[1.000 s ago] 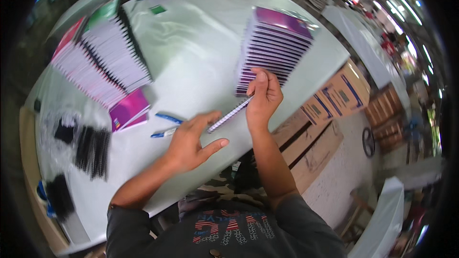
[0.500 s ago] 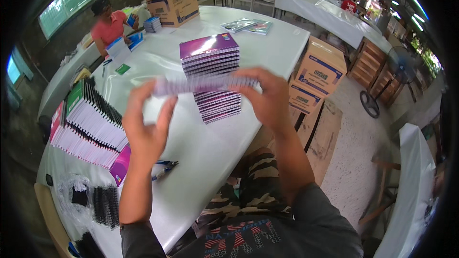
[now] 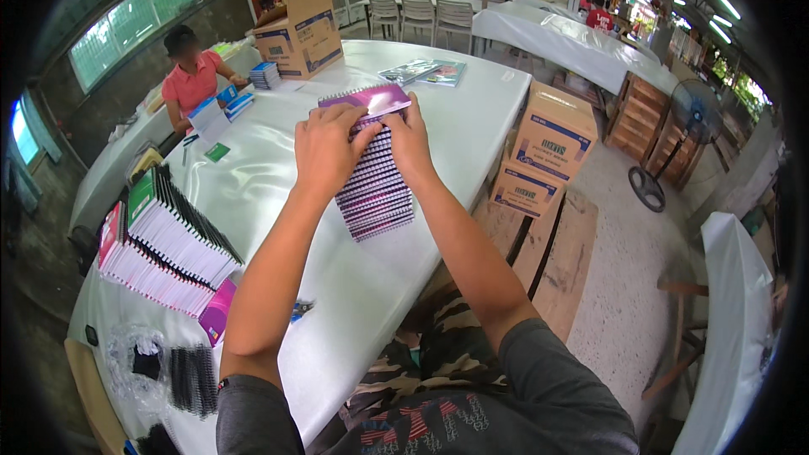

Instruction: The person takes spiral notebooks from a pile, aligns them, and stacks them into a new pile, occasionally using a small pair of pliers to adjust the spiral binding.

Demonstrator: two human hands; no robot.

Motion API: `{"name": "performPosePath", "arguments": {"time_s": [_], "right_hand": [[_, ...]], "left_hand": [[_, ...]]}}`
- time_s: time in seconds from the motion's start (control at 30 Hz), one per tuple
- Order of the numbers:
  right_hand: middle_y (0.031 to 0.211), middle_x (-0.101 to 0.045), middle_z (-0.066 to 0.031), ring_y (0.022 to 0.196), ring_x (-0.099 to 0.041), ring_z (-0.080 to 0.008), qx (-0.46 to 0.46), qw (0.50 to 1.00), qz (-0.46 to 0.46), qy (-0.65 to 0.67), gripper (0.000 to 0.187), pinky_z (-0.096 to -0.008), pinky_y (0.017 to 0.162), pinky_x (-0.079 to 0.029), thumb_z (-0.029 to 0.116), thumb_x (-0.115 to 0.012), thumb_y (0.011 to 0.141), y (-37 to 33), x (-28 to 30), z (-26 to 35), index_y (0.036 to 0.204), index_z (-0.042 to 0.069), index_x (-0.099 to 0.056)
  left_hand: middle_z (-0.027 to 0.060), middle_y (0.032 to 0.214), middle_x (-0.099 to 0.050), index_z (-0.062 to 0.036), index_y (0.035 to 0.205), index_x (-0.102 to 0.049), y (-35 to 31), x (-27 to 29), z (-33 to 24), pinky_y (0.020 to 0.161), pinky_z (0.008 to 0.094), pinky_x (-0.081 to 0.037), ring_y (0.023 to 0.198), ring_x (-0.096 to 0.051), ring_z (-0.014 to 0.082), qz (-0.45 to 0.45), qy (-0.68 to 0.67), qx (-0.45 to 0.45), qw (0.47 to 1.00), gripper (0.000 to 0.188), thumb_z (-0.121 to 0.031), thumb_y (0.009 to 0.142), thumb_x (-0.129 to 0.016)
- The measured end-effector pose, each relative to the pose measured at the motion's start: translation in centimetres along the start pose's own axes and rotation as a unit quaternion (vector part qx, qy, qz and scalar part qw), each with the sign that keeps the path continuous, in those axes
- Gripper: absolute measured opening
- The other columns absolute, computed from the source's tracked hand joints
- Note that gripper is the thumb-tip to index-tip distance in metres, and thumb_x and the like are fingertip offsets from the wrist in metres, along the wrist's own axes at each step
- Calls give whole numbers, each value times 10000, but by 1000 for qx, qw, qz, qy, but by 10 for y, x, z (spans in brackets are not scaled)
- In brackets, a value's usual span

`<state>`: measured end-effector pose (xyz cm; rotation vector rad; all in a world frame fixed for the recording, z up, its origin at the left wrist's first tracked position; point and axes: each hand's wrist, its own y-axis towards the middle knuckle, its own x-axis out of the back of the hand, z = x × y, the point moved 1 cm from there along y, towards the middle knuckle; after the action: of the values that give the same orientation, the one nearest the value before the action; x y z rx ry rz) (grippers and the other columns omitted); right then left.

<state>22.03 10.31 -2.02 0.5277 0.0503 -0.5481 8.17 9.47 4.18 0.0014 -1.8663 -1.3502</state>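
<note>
The largest thing before me is the white-covered table [image 3: 358, 312], spreading from the lower left of the frame up past its centre. An open cardboard box [image 3: 308, 44] stands at its far side, upper left of centre. Two leaning rows of spiral notebooks [image 3: 173, 244] fill the left of the frame, with a bundle of black coils [image 3: 194, 379] below them, at the lower left.

Near the centre, a bit above the middle, stands the purple stack [image 3: 377, 190], its coils and page edges facing me in close bands. At its upper end lies the top notebook [image 3: 385, 99], purple and shiny. Its long axis runs crosswise, left to right, with a slight rise to the right; its coiled edge faces the top of the frame, its plain edge faces me. I cannot tell whether it rests fully on the stack.

My left hand [image 3: 330, 147] is half open, fingers bent over the cover's left part, thumb reaching right along the near edge. My right hand [image 3: 411, 139] is partly closed at the right end, its grip mostly hidden. Both touch the notebook, so neither is nearer; it lies just beyond them, toward the top of the frame.

Smallest, blue-handled pliers [image 3: 301, 310] peep out beside my left forearm, below centre.
</note>
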Motion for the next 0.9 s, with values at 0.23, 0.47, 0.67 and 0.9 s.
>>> {"name": "performPosePath", "arguments": {"time_s": [0.23, 0.47, 0.67, 0.9], "right_hand": [[1100, -601, -227, 1007, -581, -306, 89, 992, -50, -70, 443, -340, 888, -414, 252, -465, 917, -12, -5, 30, 1266, -20, -471], [925, -658, -190, 835, -640, -276, 124, 983, -83, -107, 286, -330, 787, -469, 181, -507, 900, -10, -2, 25, 1086, -14, -603], [936, -645, -129, 872, -580, -268, 211, 950, -130, -189, 193, -342, 812, -437, 163, -596, 850, -16, 13, 40, 983, 36, -653], [952, -636, -134, 839, -588, -281, 235, 884, 367, 171, 249, -389, 764, -448, 212, -559, 861, -129, 71, 198, 972, 2, -634]], "left_hand": [[162, 895, -636, 4, 915, -655, -16, -8, 46, 773, 359, -460, 831, -597, 260, -126, -190, 309, 923, 235, -219, 863, -606], [59, 694, -556, 9, 736, -575, -23, -18, 41, 633, 287, -429, 632, -481, 143, -205, -244, 270, 908, 284, -239, 860, -640], [45, 763, -591, 2, 906, -599, -21, -18, 46, 671, 245, -425, 719, -523, 106, -219, -246, 239, 913, 290, -287, 891, -611], [90, 995, -597, -15, 1091, -572, -33, 1, 45, 789, 313, -424, 900, -543, 167, -149, -163, 184, 958, 366, -301, 870, -630]]}}
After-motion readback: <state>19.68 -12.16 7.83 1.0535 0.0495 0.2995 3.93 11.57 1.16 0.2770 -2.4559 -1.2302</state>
